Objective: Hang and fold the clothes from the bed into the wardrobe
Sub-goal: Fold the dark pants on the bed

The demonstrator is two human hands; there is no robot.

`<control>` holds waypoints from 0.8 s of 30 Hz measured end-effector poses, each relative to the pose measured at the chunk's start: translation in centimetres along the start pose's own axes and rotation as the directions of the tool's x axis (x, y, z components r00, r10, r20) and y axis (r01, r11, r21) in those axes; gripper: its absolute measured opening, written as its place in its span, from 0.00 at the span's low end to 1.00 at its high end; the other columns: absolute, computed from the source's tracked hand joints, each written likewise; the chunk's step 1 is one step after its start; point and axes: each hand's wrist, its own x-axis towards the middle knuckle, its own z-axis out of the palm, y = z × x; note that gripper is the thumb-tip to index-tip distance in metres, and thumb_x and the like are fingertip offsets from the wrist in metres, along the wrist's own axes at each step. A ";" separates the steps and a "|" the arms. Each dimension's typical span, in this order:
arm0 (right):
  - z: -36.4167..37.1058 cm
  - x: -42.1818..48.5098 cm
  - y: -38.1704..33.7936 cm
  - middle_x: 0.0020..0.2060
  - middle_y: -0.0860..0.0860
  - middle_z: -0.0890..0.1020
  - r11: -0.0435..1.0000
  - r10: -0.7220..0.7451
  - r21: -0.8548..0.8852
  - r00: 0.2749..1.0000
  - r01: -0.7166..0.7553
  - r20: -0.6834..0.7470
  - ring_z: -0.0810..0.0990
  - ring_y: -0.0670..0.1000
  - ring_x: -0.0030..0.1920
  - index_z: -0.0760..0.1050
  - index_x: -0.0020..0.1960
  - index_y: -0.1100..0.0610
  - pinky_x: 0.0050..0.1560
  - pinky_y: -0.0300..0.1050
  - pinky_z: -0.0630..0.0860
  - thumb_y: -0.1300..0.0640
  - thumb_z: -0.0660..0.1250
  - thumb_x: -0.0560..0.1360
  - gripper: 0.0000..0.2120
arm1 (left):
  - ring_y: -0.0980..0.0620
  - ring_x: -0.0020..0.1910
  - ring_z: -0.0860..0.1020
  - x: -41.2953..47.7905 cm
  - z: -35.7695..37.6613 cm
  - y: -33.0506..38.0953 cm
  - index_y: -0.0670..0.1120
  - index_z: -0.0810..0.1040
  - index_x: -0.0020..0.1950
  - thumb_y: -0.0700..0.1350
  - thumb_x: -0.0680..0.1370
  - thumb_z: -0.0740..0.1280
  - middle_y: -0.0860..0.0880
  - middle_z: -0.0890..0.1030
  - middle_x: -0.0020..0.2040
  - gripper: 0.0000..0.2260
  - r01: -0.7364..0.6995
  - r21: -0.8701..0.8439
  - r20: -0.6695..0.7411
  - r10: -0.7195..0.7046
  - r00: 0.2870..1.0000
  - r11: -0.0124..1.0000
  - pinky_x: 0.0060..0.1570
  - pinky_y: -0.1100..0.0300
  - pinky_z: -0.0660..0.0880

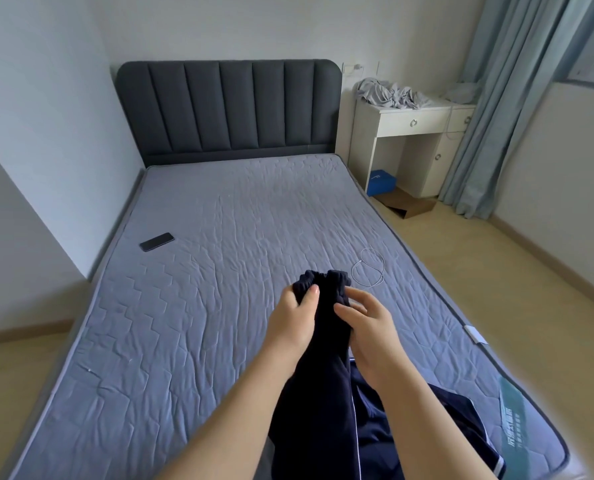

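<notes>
Together left hand (293, 322) and right hand (368, 329) pinch dark gathered trousers (319, 393).

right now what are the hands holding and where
Both the left hand and right hand hold the dark navy trousers near their gathered elastic end, raised over the mattress.

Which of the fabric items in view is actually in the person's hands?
The dark navy garment, gripped by the left hand and right hand. The crumpled grey cloth lies untouched on the white desk.

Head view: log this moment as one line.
left hand: grips dark garment | right hand: on same garment, grip unclear | garment: lifted over mattress | phone, cable: on mattress
</notes>
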 end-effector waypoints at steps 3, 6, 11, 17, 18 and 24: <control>-0.1 -0.2 -0.1 0.48 0.59 0.83 0.994 0.006 0.112 0.996 -0.016 0.091 0.83 0.55 0.46 0.76 0.57 0.60 0.43 0.44 0.80 0.73 0.55 0.76 0.18 | 0.50 0.55 0.77 -0.1 -0.3 -0.1 0.50 0.73 0.58 0.56 0.77 0.63 0.50 0.78 0.54 0.14 -0.037 0.026 0.064 0.035 0.997 0.999 0.59 0.54 0.73; -0.1 -0.3 0.0 0.47 0.58 0.84 0.984 0.009 0.174 0.989 -0.035 0.149 0.83 0.53 0.45 0.78 0.54 0.60 0.43 0.41 0.80 0.76 0.51 0.75 0.22 | 0.52 0.53 0.78 0.0 -0.6 -0.3 0.50 0.73 0.56 0.57 0.73 0.69 0.51 0.80 0.53 0.17 -0.037 -0.025 0.116 0.040 0.992 0.999 0.58 0.53 0.74; 0.0 -0.6 0.4 0.37 0.52 0.83 0.999 -0.004 0.034 0.962 -0.006 0.272 0.78 0.47 0.33 0.79 0.53 0.59 0.35 0.38 0.75 0.78 0.51 0.72 0.24 | 0.51 0.47 0.82 0.4 -1.3 -0.3 0.46 0.76 0.55 0.49 0.61 0.76 0.45 0.83 0.48 0.24 -0.102 -0.125 0.173 0.123 0.977 0.987 0.50 0.56 0.78; -0.5 -0.6 -0.3 0.39 0.45 0.77 0.923 -0.297 -0.273 0.953 0.270 -0.060 0.74 0.46 0.36 0.77 0.44 0.49 0.38 0.35 0.73 0.73 0.59 0.71 0.20 | 0.49 0.46 0.81 1.0 -3.7 -0.6 0.43 0.75 0.53 0.31 0.72 0.67 0.46 0.81 0.46 0.13 -0.124 -0.231 0.119 0.155 0.981 0.965 0.44 0.60 0.77; -0.7 -0.4 -0.3 0.45 0.44 0.74 0.890 -0.342 -0.334 0.939 0.309 -0.042 0.73 0.45 0.41 0.74 0.47 0.44 0.43 0.34 0.72 0.72 0.62 0.70 0.22 | 0.49 0.45 0.81 1.0 -4.2 -0.6 0.43 0.75 0.53 0.30 0.72 0.66 0.45 0.81 0.45 0.13 -0.109 -0.260 0.147 0.151 0.978 0.960 0.43 0.60 0.77; -0.8 -0.1 -0.2 0.65 0.43 0.60 0.705 -0.231 -0.552 0.880 0.445 0.415 0.58 0.39 0.68 0.70 0.50 0.41 0.54 0.18 0.60 0.69 0.71 0.65 0.26 | 0.59 0.44 0.80 1.1 -6.5 -0.2 0.48 0.74 0.54 0.35 0.63 0.70 0.50 0.79 0.46 0.21 -0.240 -0.194 0.345 0.295 0.891 0.951 0.43 0.68 0.76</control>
